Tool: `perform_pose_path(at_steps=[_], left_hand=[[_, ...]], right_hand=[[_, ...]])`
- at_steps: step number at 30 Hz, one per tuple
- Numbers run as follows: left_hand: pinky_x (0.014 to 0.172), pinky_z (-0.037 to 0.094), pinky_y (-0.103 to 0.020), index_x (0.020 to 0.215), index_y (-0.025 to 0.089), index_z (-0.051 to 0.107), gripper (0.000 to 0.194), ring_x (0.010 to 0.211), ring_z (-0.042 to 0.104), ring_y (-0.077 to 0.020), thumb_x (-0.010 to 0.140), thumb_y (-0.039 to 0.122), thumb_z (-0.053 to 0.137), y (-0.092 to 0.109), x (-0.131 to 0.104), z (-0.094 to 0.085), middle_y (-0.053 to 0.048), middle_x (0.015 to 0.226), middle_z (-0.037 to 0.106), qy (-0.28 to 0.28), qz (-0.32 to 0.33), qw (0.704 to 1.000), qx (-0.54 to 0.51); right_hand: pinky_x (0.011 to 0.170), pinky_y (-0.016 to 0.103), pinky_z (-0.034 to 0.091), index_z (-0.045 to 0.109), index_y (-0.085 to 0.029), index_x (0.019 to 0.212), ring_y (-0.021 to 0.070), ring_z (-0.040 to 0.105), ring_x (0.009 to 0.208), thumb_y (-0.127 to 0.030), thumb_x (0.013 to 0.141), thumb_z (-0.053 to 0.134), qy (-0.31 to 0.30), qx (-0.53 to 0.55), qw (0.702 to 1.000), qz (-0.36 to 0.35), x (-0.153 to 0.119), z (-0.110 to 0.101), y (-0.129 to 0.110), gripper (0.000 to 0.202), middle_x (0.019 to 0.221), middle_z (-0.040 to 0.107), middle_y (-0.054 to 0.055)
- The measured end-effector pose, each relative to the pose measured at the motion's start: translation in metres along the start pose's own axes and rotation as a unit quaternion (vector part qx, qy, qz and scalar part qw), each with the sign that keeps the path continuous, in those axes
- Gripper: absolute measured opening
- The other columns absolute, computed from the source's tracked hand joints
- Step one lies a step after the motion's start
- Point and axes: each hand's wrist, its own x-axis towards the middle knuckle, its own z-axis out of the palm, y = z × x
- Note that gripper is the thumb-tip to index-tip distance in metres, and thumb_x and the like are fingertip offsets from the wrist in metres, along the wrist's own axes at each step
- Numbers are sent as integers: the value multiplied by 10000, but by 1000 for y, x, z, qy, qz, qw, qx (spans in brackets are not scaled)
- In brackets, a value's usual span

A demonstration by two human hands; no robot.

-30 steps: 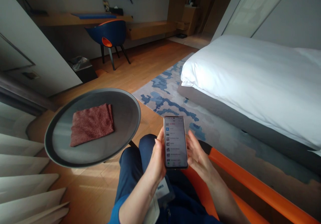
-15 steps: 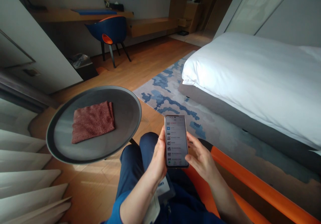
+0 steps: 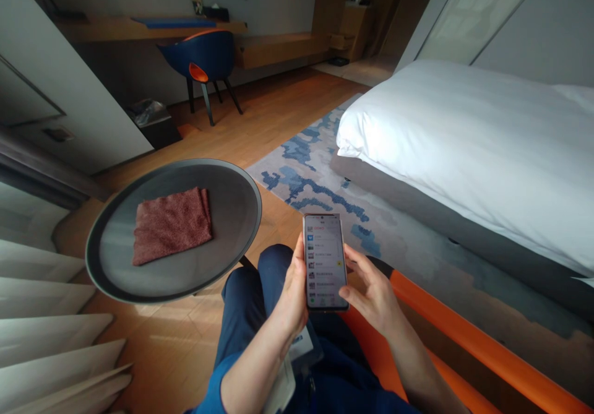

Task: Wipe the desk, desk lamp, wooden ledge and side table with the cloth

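A smartphone (image 3: 325,259) is held upright over my lap, its lit screen showing a list with small pictures; the text is too small to read. My left hand (image 3: 293,287) wraps the phone's left edge. On the other side, my right hand (image 3: 370,287) grips the right edge, fingers behind and the thumb over the lower right of the screen. To the left, a folded reddish-brown cloth (image 3: 172,225) lies on a round dark table (image 3: 232,216) with a raised rim, apart from both hands.
I sit on an orange seat (image 3: 431,315). A white-covered bed (image 3: 464,117) stands at the right beside a blue-grey rug (image 3: 301,148). Further back are a blue chair (image 3: 208,55), a desk (image 3: 106,28) and a bin (image 3: 155,123). Pale curtains (image 3: 55,340) hang at the left.
The phone has tilted and shifted very slightly left. My right thumb has slid a little left on the screen, and a small yellow mark now shows near the list's right side.
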Motion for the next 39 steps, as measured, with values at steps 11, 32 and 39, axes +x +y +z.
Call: perform_pose_path(at_steps=[11,32,39], left_hand=[[1167,281,-382,1439,300,352,672,1408,305,-238,872,657,400,-2,-1,-1,-17,1516,381,11,-7,1000,4],[1153,306,-416,1428,236,357,751,1373,370,-263,837,692,432,14,0,7,-71,1449,473,2,10,999,-37],[1135,330,-419,1414,261,380,694,1354,399,-265,858,676,409,10,0,5,-64,1436,488,-2,20,999,-26]], right_hand=[[1002,513,482,407,-231,1395,313,526,1223,-541,787,662,5,-6,1000,-17,0,-1,0,729,1389,485,142],[1128,483,349,-60,-317,1510,248,393,1359,-450,724,761,-148,328,928,97,-5,20,-22,1145,1503,346,113],[1126,459,368,-59,-324,1502,222,411,1346,-273,773,725,-133,324,931,105,-7,25,-18,1072,1488,370,97]])
